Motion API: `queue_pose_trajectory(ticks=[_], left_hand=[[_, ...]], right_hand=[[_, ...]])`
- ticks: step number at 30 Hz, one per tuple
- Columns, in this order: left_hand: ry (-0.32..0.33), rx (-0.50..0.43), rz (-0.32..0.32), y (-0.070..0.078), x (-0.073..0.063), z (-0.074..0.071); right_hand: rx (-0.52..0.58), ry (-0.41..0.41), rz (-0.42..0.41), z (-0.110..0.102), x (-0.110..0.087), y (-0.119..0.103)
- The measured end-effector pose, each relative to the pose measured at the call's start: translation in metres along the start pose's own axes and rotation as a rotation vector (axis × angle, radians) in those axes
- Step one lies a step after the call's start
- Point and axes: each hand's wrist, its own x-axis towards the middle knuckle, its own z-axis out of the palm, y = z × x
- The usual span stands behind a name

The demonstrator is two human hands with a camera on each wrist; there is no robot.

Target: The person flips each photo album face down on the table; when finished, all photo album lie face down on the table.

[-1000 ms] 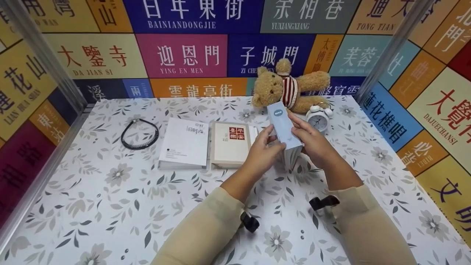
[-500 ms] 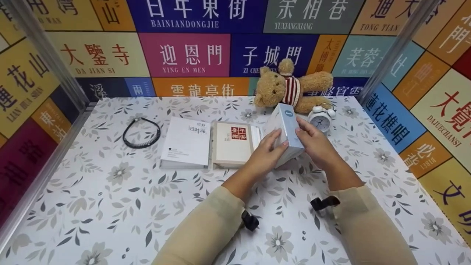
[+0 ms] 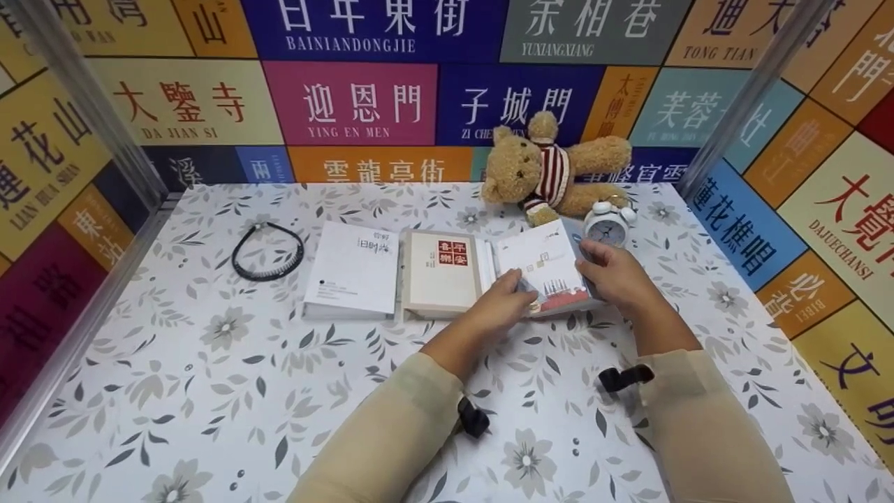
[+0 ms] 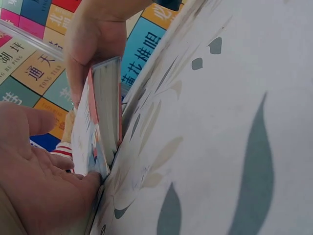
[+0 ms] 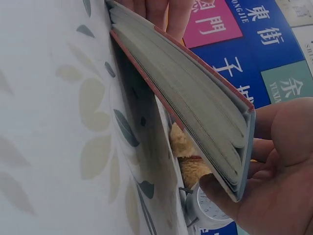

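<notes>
Colourful lettered panels (image 3: 349, 105) behind and beside a white floral tabletop (image 3: 244, 391)

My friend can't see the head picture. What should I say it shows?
Someone's right grip holds a book; the left grip touches its near-left corner. To its left: cream book, white book, black headband; behind: teddy bear, white alarm clock.

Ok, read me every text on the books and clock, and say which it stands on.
"平安喜樂": red label on the beige book, columns right to left.
"你好": the leftmost book; its stylised second line is uncertain.
Too small or blurred: both covers' fine print, all lettering on the held book, the clock numerals.
</notes>
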Motion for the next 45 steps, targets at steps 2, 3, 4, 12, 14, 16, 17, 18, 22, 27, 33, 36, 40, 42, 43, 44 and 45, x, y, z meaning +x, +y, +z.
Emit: queue_pose_trajectory(ticks=[2,3,4,12,14,16,17,18,22,27,33,36,40,42,43,44,45], left_hand=[[-0.002,0.016,-0.002,0.001,0.000,0.000],[0.001,0.022,-0.003,0.001,0.000,0.000],[0.003,0.031,-0.001,0.001,0.000,0.000],[0.004,-0.075,-0.047,0.002,-0.002,0.002],[0.006,-0.095,-0.054,0.002,-0.002,0.003],[0.008,-0.114,-0.051,0.003,-0.003,0.003],[0.012,-0.120,-0.048,0.003,-0.003,0.003],[0.017,-0.123,-0.043,0.004,-0.003,0.003],[0.045,-0.124,-0.027,0.007,-0.003,-0.001],[0.115,-0.042,0.049,0.014,-0.001,-0.020],[0.227,-0.060,0.134,0.019,-0.006,-0.063],[0.273,-0.064,0.144,0.015,-0.010,-0.087],[0.327,-0.035,0.113,0.012,-0.016,-0.114],[0.355,-0.027,0.102,0.011,-0.019,-0.126],[0.367,-0.032,0.097,0.010,-0.020,-0.132],[0.377,-0.039,0.089,0.009,-0.021,-0.137],[0.385,-0.049,0.083,0.008,-0.022,-0.143]], right_hand=[[-0.020,-0.006,0.021,-0.001,0.001,0.001],[-0.026,-0.011,0.030,-0.001,0.001,0.001],[-0.034,-0.016,0.038,-0.001,0.002,0.002],[-0.113,-0.060,0.086,-0.004,0.007,0.010],[-0.133,-0.063,0.101,-0.004,0.007,0.012],[-0.139,-0.065,0.107,-0.003,0.007,0.013],[-0.132,-0.064,0.104,-0.002,0.007,0.013],[-0.130,-0.059,0.092,-0.001,0.007,0.013],[-0.107,-0.001,0.014,0.007,0.003,0.004],[-0.046,0.094,-0.091,0.020,-0.003,-0.015],[0.064,0.088,-0.251,0.049,0.004,-0.037],[0.124,0.069,-0.296,0.065,0.012,-0.044],[0.191,0.041,-0.306,0.082,0.021,-0.055],[0.213,0.024,-0.299,0.090,0.023,-0.062],[0.215,0.017,-0.294,0.093,0.024,-0.066],[0.222,0.010,-0.290,0.097,0.025,-0.069],[0.228,0.003,-0.286,0.100,0.026,-0.073]])
